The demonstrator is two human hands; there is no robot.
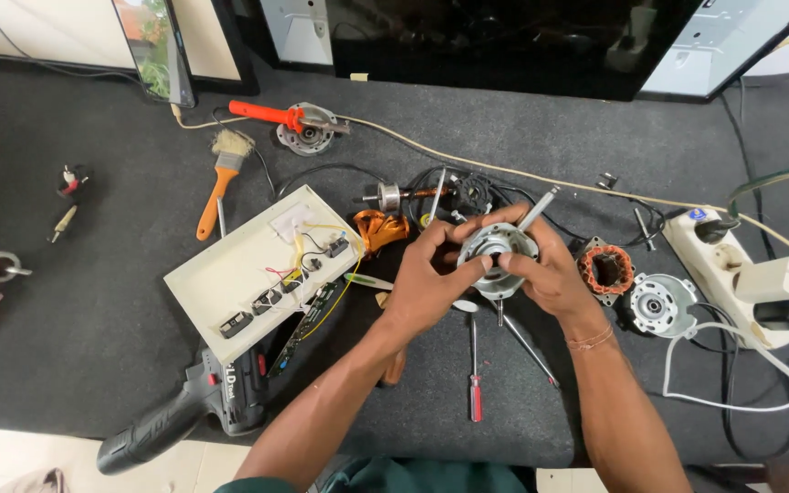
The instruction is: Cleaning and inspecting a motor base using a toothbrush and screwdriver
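Both my hands hold a round silver motor end cover above the dark mat. My left hand grips its left rim with the fingers curled over the top. My right hand holds the right side, and a thin grey tool sticks up between its fingers. A motor stator with copper windings and a second silver end cover lie just right of my right hand. A rotor with its shaft rests behind my hands.
Screwdrivers lie below my hands. A white panel with wired switches, a cordless drill, a brush with an orange handle, an orange-handled tool, a white power strip and loose cables surround the work spot.
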